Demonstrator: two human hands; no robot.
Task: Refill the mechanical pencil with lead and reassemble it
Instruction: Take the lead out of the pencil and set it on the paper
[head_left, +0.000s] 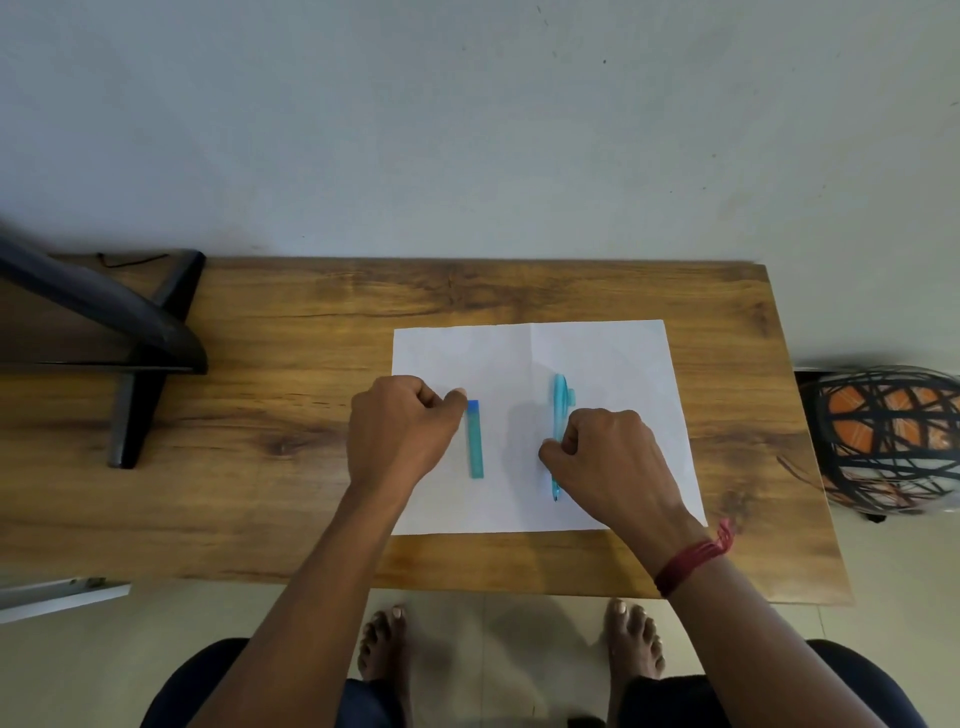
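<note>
A translucent blue mechanical pencil (559, 400) lies lengthwise on a white sheet of paper (613, 364), tip toward me. My right hand (610, 460) rests over its middle, fingertips pinched on the barrel. Left of it, a slim teal lead case (475, 447) with a blue cap lies flat on the paper. My left hand (402, 431) is curled beside it, thumb and forefinger closed at the case's blue cap end. Both objects still touch the paper.
The paper lies on a wooden table (285, 405) against a grey wall. A black monitor stand (150, 332) occupies the table's left part. A patterned helmet (888, 441) sits off the right edge. My bare feet show below the front edge.
</note>
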